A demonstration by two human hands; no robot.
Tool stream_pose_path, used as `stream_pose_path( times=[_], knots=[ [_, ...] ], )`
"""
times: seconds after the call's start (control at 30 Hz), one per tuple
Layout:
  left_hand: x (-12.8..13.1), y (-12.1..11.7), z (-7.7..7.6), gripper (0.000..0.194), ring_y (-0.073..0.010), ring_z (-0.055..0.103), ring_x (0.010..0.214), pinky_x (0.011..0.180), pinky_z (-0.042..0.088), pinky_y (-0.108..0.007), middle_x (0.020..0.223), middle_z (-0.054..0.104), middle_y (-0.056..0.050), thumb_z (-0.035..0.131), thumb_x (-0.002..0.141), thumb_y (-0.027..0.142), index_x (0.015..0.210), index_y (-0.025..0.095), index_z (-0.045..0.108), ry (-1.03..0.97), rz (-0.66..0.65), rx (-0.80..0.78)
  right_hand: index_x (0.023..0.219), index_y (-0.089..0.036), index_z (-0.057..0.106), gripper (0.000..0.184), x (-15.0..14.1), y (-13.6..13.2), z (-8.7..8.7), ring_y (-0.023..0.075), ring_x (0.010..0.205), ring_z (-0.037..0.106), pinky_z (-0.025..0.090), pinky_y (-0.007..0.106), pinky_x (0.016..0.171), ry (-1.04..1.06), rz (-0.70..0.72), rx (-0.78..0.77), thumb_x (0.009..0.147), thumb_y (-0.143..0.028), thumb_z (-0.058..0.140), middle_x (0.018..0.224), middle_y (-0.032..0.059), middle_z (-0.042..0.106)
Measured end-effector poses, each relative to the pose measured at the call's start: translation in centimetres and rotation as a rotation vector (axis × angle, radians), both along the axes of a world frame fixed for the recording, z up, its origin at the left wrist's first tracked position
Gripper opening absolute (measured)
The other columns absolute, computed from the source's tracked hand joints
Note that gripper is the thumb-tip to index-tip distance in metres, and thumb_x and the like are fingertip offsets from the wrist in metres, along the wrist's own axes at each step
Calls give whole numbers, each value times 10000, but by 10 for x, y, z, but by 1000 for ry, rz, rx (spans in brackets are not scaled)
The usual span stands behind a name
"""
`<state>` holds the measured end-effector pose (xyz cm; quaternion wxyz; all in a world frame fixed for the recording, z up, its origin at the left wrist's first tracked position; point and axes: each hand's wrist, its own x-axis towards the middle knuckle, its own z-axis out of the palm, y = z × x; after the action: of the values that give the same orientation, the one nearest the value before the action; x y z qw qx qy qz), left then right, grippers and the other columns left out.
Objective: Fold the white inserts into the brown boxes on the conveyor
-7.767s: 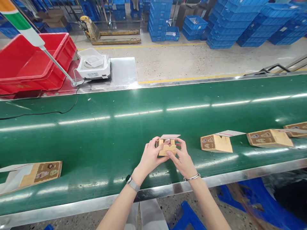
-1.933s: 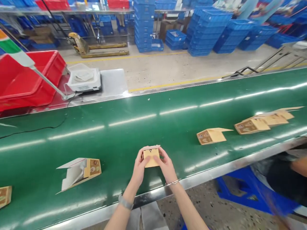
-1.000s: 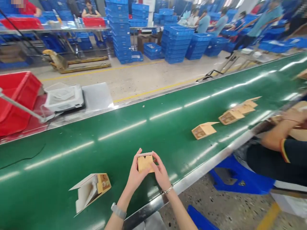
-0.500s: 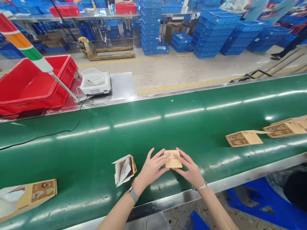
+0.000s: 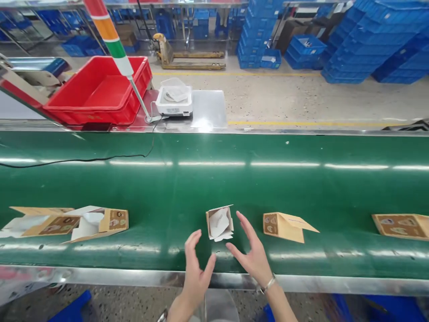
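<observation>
A small open cardboard box point(image 5: 219, 222) with crumpled white paper or lining inside lies on the green conveyor belt between my two hands. On its near left side, my left hand point(image 5: 198, 264) hovers with fingers apart and curved. My right hand point(image 5: 248, 248) is at its right side, thumb and fingers spread, holding nothing. Neither hand clearly touches the box. To the right of my right hand rests a tan box point(image 5: 284, 226) with a brown printed end and a raised flap pointing right.
Open printed boxes point(image 5: 100, 223) with white insides lie on the belt at left. Another printed box point(image 5: 400, 226) lies far right. Across the belt point(image 5: 187, 188) stand a red bin point(image 5: 103, 96), a white scale point(image 5: 174, 100) and a striped signal pole point(image 5: 115, 48). A black cable point(image 5: 100, 159) crosses the belt.
My hands have let go of the tan box, which now lies to their right, and have moved to the open box. The view has turned left.
</observation>
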<state>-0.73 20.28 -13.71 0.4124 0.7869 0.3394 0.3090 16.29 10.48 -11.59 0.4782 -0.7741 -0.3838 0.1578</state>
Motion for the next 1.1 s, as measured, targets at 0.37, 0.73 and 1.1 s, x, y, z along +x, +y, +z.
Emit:
stream_pose_path(
  times=[0.37, 0.73, 1.1],
  knots=[
    [57, 45, -24, 340, -291, 345, 1517, 1225, 347, -542, 1597, 392, -118, 598, 960, 330, 1292, 264, 625, 62, -455, 146, 1477, -358, 487, 512, 9, -3, -42, 281, 1245, 632, 626, 433, 899, -315, 28, 1, 978, -294, 586, 1511, 134, 485],
    [105, 8, 3, 277, -241, 521, 1361, 1150, 414, -484, 1456, 531, -120, 593, 961, 352, 1212, 252, 534, -170, -127, -464, 1004, -230, 735, 338, 45, 6, -17, 256, 1116, 657, 574, 462, 955, -9, -76, -36, 976, -497, 529, 1287, 134, 609],
    [153, 20, 7, 324, -191, 625, 959, 885, 495, -324, 1051, 654, -46, 763, 775, 326, 1035, 196, 620, -196, -113, -909, 1183, -214, 628, 512, 56, 13, -28, 235, 1029, 639, 565, 361, 813, 415, -431, -40, 852, -605, 629, 1187, 105, 627]
  ],
)
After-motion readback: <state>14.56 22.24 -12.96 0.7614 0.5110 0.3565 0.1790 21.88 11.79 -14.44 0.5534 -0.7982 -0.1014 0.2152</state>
